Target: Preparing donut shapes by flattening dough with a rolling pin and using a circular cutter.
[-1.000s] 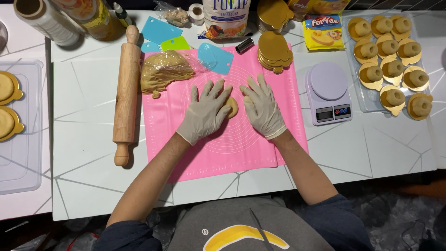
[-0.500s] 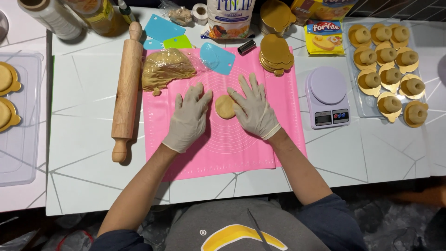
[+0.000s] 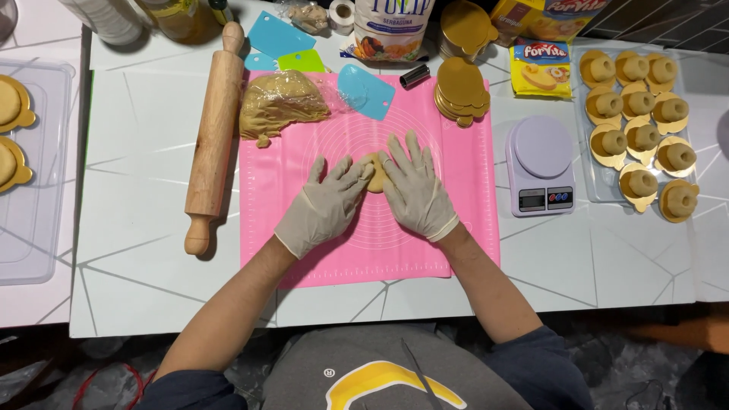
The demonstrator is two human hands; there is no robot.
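- A small round piece of tan dough (image 3: 374, 173) lies near the middle of the flat pink silicone baking mat (image 3: 425, 250), between the two hands.
- The left hand in a pale glove (image 3: 323, 206) lies flat with spread fingers, and its fingertips touch the left side of the dough piece.
- The right hand in a pale glove (image 3: 416, 188) is also flat and spread wide, and it covers the right part of the dough; neither hand grips it.
- On the far left corner of the mat lies a large lump of tan dough wrapped in clear plastic film (image 3: 279, 105).
- On the far side lie a light blue plastic scraper (image 3: 366, 91) and a stack of flat golden card bases (image 3: 460, 89), partly over the far right edge of the mat.
- A long wooden rolling pin (image 3: 210, 140) lies on the white table (image 3: 137, 273), just beside the left edge of the mat.
- To the right of the mat stands a small lilac kitchen scale (image 3: 539, 163).
- Further right, a clear plastic tray (image 3: 596, 190) holds many shaped dough pieces on golden bases (image 3: 639, 102), close together in rows.
- At the far left, another clear plastic tray (image 3: 38, 235) holds two dough pieces on golden bases (image 3: 11, 137); its near part is free.
- The near half of the mat is open, and also the near strip of table along the edge.
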